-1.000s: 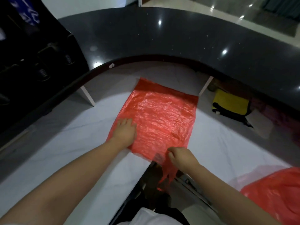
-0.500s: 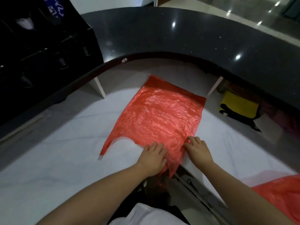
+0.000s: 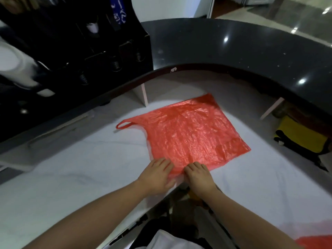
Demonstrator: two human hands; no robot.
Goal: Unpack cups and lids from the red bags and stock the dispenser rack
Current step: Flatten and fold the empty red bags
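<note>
**Flat bag, 2 hands on its near edge**

Your left hand [image 3: 156, 174] and right hand [image 3: 198, 175] lie fingers-flat, gripping nothing, pressing the bag [image 3: 192, 133] at the counter's [image 3: 80, 168] near edge. It's probably light, limp, slippery; pinch its far-left handle loop [image 3: 124, 124].

Two bare hands: left hand [image 3: 156, 176] and right hand [image 3: 198, 175], both resting flat. Two thin red plastic bags: one flattened bag [image 3: 194, 133] under the fingertips, one second bag [image 3: 316, 242] (partly visible) right of them. One black dispenser rack [image 3: 75, 42].
</note>
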